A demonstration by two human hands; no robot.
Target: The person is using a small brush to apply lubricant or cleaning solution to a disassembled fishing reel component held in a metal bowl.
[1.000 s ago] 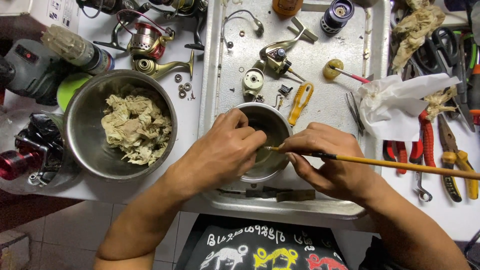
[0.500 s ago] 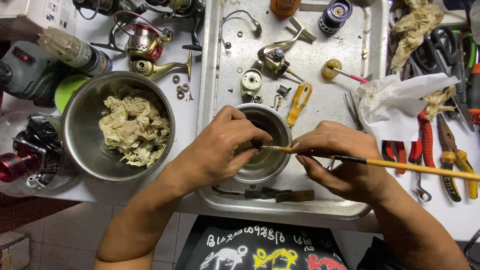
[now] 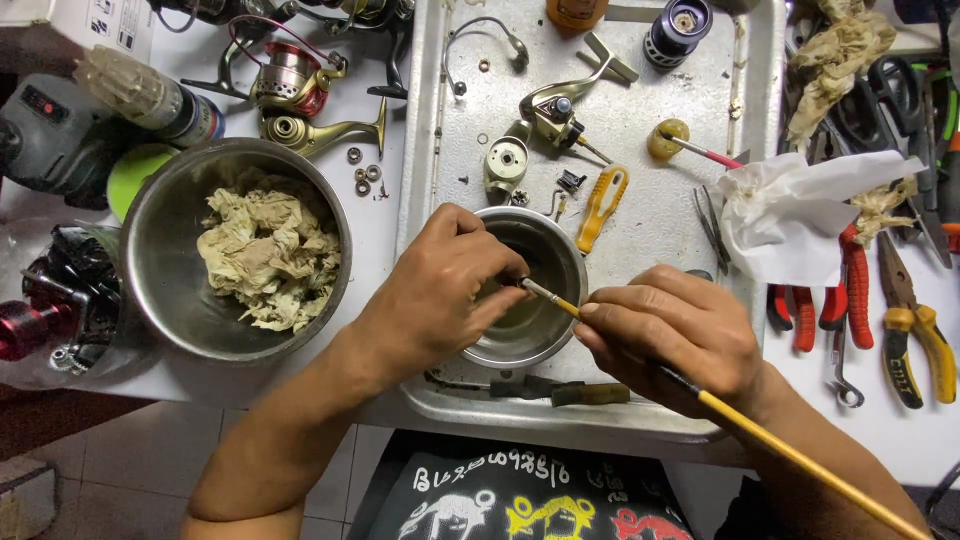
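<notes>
We pinch a small part in the left hand (image 3: 440, 295) over the small steel bowl (image 3: 540, 345) on the tray (image 3: 640, 415); the right hand (image 3: 675, 335) grips the paintbrush (image 3: 790, 450), brushing it. Disassembled reel parts (image 3: 555, 115) at 12 o'clock remain uncleaned.

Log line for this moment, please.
left hand: over small steel bowl | right hand: holding paintbrush | bristles: at bowl

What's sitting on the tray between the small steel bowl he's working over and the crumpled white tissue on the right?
In the head view, a yellow-handled tool lies just right of the small bowl, and thin metal tweezers lie nearer the tissue. Otherwise, bare tray.
</notes>
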